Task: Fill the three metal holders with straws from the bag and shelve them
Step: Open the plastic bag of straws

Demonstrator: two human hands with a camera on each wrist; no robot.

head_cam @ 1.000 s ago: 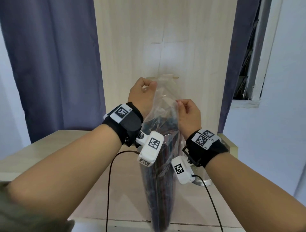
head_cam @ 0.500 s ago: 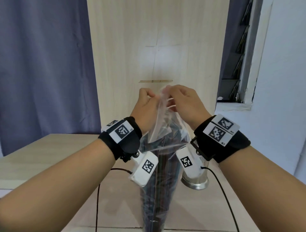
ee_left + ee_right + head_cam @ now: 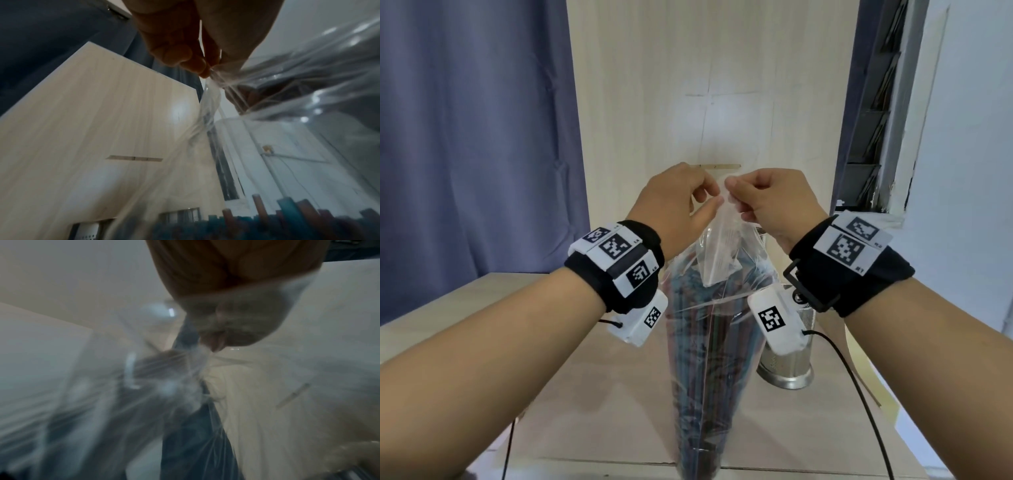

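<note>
A tall clear plastic bag (image 3: 709, 359) full of dark blue and reddish straws (image 3: 688, 394) stands upright on the wooden table (image 3: 585, 394). My left hand (image 3: 681, 202) and right hand (image 3: 767, 202) both pinch the bag's gathered top, close together, above the straws. In the left wrist view my left hand (image 3: 203, 65) pinches the crumpled film, with straw ends (image 3: 287, 209) below. The blurred right wrist view has my right hand (image 3: 213, 344) pinching the bag (image 3: 185, 378). One perforated metal holder (image 3: 787, 356) stands right of the bag, partly hidden by my right wrist camera.
A tall pale wooden panel (image 3: 709, 102) rises behind the table with a narrow slot (image 3: 719, 166). Blue curtains (image 3: 476, 137) hang on the left and a white wall (image 3: 962, 171) on the right. Black cables (image 3: 866, 404) trail from both wrists.
Both hands have come together at the top of the bag, the right one moving up and left. The holder at the right has come more into view.
</note>
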